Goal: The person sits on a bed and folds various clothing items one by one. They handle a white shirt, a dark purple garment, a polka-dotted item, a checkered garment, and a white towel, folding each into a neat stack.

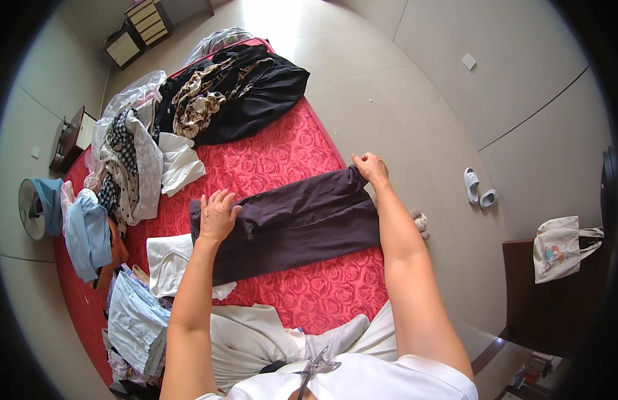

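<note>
A dark purple-grey cloth garment, folded into a long rectangle, lies across the red rose-patterned mattress before me. My right hand pinches its far right corner at the mattress edge. On its left end rests my left hand, palm down with fingers spread, pressing the fabric flat. Under and beside that left end is a folded white garment, partly hidden by the dark cloth and my forearm.
Black clothing with a patterned brown scarf-like cloth is heaped at the far end. Piled clothes, a light blue garment and a folded stack line the left. Slippers and a plush toy lie on the floor.
</note>
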Tool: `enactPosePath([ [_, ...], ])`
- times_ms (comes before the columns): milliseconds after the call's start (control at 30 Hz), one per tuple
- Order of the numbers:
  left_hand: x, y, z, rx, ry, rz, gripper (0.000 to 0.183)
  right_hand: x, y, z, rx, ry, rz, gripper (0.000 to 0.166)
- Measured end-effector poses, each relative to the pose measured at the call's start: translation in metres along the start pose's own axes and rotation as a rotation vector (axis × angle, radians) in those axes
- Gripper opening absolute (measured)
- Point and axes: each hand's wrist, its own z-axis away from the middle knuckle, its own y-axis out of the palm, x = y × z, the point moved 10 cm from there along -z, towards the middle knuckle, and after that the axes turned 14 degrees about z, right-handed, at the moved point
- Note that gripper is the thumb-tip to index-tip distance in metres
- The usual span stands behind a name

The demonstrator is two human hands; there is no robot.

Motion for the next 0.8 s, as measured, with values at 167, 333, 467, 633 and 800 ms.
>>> enactPosePath([
  [167,-0.045,0.004,0.023,0.165,0.209,0.132,0.065,-0.005,0.022,-0.007,0.099,-0.142,-0.103,0.046],
  [333,-0.030,0.023,0.066,0.242,0.112,-0.067,0.076,0.003,0.027,0.006,0.275,-0.239,-0.621,0.027],
  [467,-0.003,0.016,0.063,0.015,0.112,-0.052,0.039,0.012,0.013,0.030,0.383,-0.099,-0.793,0.022],
  [633,0.015,-0.003,0.048,-0.155,0.040,0.163,0.011,0.001,0.012,0.036,0.308,0.070,-0.858,0.016],
  [800,0.011,-0.061,0.036,-0.280,0.046,0.217,0.011,-0.011,-0.011,0.041,0.169,0.017,-1.003,0.020],
])
